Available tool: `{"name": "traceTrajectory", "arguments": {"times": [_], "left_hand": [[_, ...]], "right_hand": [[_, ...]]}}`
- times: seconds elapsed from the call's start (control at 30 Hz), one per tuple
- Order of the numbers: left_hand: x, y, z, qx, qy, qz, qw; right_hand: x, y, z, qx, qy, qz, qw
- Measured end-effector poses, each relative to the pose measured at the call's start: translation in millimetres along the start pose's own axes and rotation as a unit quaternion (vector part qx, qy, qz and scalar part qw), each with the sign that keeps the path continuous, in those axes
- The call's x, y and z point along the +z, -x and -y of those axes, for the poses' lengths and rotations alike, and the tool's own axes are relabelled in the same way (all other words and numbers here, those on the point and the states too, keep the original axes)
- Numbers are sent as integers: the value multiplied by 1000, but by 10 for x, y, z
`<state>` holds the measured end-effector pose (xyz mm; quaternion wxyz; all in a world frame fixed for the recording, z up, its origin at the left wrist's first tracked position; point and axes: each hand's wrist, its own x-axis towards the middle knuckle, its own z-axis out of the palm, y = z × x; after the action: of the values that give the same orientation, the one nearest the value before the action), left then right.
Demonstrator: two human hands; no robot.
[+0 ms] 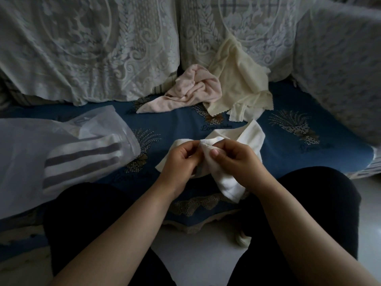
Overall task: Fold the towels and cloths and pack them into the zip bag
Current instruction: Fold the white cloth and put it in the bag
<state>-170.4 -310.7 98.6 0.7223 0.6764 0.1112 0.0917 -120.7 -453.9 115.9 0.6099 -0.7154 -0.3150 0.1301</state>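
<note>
Step in hand: folding the white cloth point(233, 153); two cloths await.

At 9 o'clock the zip bag point(61, 145) lies on the sofa seat point(288, 145), already holding a striped towel point(82, 162). At centre the left hand point(181, 159) and right hand point(237, 162) pinch the white cloth, fingers closed on its edge. Next: find corners, then fold flat. At 12 o'clock the pink cloth point(185, 91) and cream cloth point(237, 79) lie crumpled.
</note>
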Motion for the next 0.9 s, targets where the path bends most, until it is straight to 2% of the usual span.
{"name": "traceTrajectory", "arguments": {"times": [0.13,0.27,0.4,0.5,0.63,0.7,0.8,0.9], "left_hand": [[24,34,-47,18,14,17,1000],[5,38,-87,44,41,24,998],[-33,23,-78,53,93,20,994],[-52,29,-90,65,62,4,996],[-151,-179,-294,75,35,-76,994],[-305,-450,-476,82,43,-125,988],[-591,-916,-793,82,27,-196,977],[-889,-1306,-1032,86,2,-246,965]], "right_hand": [[16,3,54,-12,-19,9,1000],[31,-40,67,-12,12,-54,998],[87,-90,61,10,88,-107,990],[140,-136,68,20,140,-129,981],[101,-181,124,-14,252,-85,964],[9,-198,212,-40,263,-66,962],[-177,-252,405,-30,227,-5,973],[-414,-337,622,31,142,69,987]]}}
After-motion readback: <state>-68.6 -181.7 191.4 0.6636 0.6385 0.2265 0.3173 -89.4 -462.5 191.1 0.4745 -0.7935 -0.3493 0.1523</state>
